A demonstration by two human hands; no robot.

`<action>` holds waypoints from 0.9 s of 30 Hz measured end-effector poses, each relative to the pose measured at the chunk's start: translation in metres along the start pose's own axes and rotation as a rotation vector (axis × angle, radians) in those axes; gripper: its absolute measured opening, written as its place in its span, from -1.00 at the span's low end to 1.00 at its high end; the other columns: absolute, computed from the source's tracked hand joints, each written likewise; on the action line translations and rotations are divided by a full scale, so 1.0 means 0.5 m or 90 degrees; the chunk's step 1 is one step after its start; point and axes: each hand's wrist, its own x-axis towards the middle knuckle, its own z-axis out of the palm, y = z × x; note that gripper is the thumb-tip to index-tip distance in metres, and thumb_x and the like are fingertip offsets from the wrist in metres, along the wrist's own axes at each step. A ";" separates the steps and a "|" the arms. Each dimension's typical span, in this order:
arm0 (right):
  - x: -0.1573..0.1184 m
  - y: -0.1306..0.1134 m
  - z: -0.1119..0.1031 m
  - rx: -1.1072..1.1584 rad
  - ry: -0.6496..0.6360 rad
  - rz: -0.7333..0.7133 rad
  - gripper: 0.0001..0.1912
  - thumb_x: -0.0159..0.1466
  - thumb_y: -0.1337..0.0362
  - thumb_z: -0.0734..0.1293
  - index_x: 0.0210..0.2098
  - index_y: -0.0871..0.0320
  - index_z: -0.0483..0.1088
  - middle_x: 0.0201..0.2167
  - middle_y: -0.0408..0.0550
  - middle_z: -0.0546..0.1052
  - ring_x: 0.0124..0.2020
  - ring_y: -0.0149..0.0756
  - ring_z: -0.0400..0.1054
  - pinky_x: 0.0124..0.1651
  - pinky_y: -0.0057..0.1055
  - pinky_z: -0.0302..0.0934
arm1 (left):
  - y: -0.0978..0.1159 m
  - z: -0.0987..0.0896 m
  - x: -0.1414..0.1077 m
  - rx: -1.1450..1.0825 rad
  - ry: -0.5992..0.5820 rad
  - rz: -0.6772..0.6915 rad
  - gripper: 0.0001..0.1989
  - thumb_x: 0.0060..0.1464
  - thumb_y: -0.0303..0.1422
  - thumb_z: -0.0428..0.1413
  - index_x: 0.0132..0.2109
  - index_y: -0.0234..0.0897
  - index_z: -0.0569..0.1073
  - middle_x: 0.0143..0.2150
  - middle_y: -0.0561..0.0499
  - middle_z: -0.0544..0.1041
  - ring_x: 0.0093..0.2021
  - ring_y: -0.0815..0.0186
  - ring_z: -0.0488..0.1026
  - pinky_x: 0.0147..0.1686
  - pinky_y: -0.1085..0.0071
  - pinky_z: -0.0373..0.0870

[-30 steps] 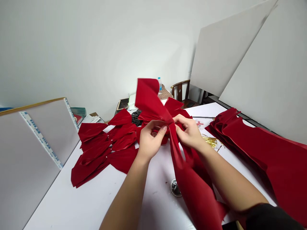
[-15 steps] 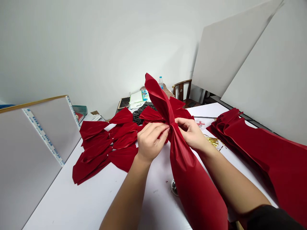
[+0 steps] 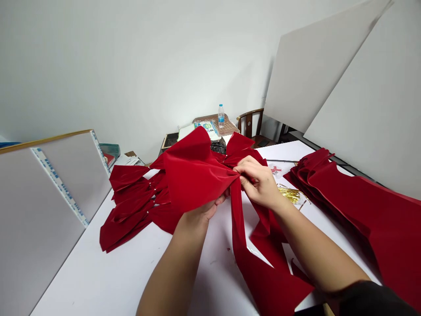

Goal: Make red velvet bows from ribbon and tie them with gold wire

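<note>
Live from the head camera: the right hand is up at the pinched waist of a red velvet bow, fingers and thumb pressed together, clamped on the gathers. Just left of those fingertips, the wide velvet loop billows over the left hand, and its fingertips peek out beneath, curled against the cloth. The thumb is hidden, so whether that hand is gripping, I can't tell! A long velvet tail drops from right below the pinch onto the white table. The key here: hold that pinch tight at the centre and keep the folds even, so the loop sits smooth. Left of the fingers, a heap of velvet bows lies on the table; to their right, gold twist ties and a stack of cut red velvet; well ahead of them, a water bottle stands on a side table
</note>
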 end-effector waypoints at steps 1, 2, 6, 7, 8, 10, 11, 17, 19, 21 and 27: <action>0.000 -0.001 0.000 0.015 -0.011 0.030 -0.86 0.40 0.35 0.29 -0.19 0.21 0.51 -0.33 -0.01 0.54 -0.25 -0.27 0.38 -0.17 -0.34 0.31 | 0.005 -0.005 0.000 0.008 -0.032 -0.022 -0.53 -0.07 -0.07 0.39 -0.52 -0.28 0.35 -0.62 0.12 0.30 -0.64 0.52 0.18 -0.68 0.55 0.04; 0.001 -0.003 0.001 0.041 -0.019 0.079 -0.85 0.40 0.33 0.30 -0.20 0.21 0.51 -0.32 -0.01 0.55 -0.26 -0.28 0.39 -0.18 -0.35 0.31 | 0.011 -0.008 0.001 0.026 -0.055 -0.026 -0.60 -0.03 -0.11 0.38 -0.47 -0.31 0.42 -0.58 0.09 0.37 -0.60 0.49 0.25 -0.67 0.55 0.08; 0.004 -0.015 0.006 0.218 0.005 0.309 -0.77 0.35 0.14 0.42 -0.23 0.21 0.52 -0.31 -0.03 0.58 -0.31 -0.32 0.44 -0.23 -0.41 0.31 | 0.019 -0.012 -0.003 0.231 0.020 0.242 -0.84 0.15 -0.30 0.28 -0.21 -0.33 0.57 -0.29 -0.05 0.61 -0.38 0.40 0.50 -0.54 0.56 0.31; 0.006 -0.018 0.007 0.260 0.013 0.345 -0.73 0.31 0.10 0.46 -0.27 0.21 0.51 -0.34 -0.04 0.58 -0.32 -0.33 0.43 -0.24 -0.43 0.31 | 0.018 -0.011 -0.005 0.299 0.044 0.342 -0.86 0.18 -0.34 0.26 -0.16 -0.31 0.58 -0.22 -0.06 0.63 -0.35 0.40 0.53 -0.52 0.56 0.34; 0.008 -0.022 0.006 0.296 0.018 0.371 -0.70 0.28 0.06 0.49 -0.31 0.20 0.49 -0.36 -0.05 0.57 -0.35 -0.34 0.42 -0.25 -0.44 0.31 | 0.016 -0.011 -0.006 0.366 0.055 0.435 -0.87 0.20 -0.38 0.24 -0.11 -0.30 0.58 -0.17 -0.06 0.64 -0.33 0.39 0.54 -0.51 0.55 0.36; 0.012 -0.027 0.005 0.347 0.023 0.404 -0.64 0.22 0.02 0.53 -0.36 0.20 0.47 -0.40 -0.08 0.55 -0.41 -0.39 0.37 -0.27 -0.46 0.30 | 0.012 -0.012 -0.007 0.472 0.054 0.586 -0.87 0.24 -0.44 0.22 -0.06 -0.28 0.60 -0.14 -0.07 0.65 -0.27 0.37 0.57 -0.43 0.53 0.44; 0.013 -0.029 0.004 0.363 0.022 0.413 -0.62 0.20 0.01 0.55 -0.38 0.19 0.46 -0.42 -0.09 0.55 -0.43 -0.40 0.36 -0.28 -0.47 0.30 | 0.010 -0.013 -0.007 0.507 0.051 0.640 -0.87 0.25 -0.46 0.22 -0.07 -0.29 0.60 -0.15 -0.08 0.65 -0.24 0.35 0.59 -0.35 0.50 0.50; 0.011 -0.029 0.000 0.382 -0.014 0.429 -0.61 0.18 -0.02 0.56 -0.34 0.20 0.52 -0.36 -0.06 0.58 -0.34 -0.33 0.44 -0.27 -0.47 0.31 | 0.013 -0.024 -0.009 0.607 0.082 0.760 -0.90 0.26 -0.51 0.22 -0.09 -0.32 0.60 -0.19 -0.08 0.69 -0.22 0.29 0.62 -0.16 0.38 0.56; 0.009 -0.026 0.000 0.353 -0.022 0.423 -0.61 0.20 -0.02 0.55 -0.32 0.20 0.53 -0.33 -0.03 0.59 -0.30 -0.30 0.45 -0.24 -0.45 0.31 | 0.015 -0.026 -0.009 0.636 0.080 0.763 -0.91 0.26 -0.51 0.22 -0.10 -0.33 0.59 -0.19 -0.08 0.70 -0.23 0.27 0.62 -0.17 0.35 0.55; 0.007 -0.022 0.001 0.314 -0.030 0.411 -0.62 0.22 -0.02 0.53 -0.30 0.21 0.54 -0.31 -0.02 0.60 -0.28 -0.28 0.46 -0.21 -0.43 0.32 | 0.016 -0.026 -0.009 0.653 0.075 0.760 -0.92 0.26 -0.51 0.21 -0.12 -0.34 0.58 -0.20 -0.10 0.69 -0.24 0.26 0.60 -0.18 0.34 0.54; 0.004 -0.016 0.002 0.259 -0.039 0.389 -0.65 0.28 0.01 0.48 -0.26 0.22 0.55 -0.33 -0.02 0.57 -0.29 -0.29 0.43 -0.18 -0.41 0.30 | 0.015 -0.028 -0.005 0.693 0.068 0.749 -0.96 0.29 -0.49 0.18 -0.16 -0.35 0.55 -0.26 -0.10 0.66 -0.28 0.25 0.56 -0.23 0.33 0.53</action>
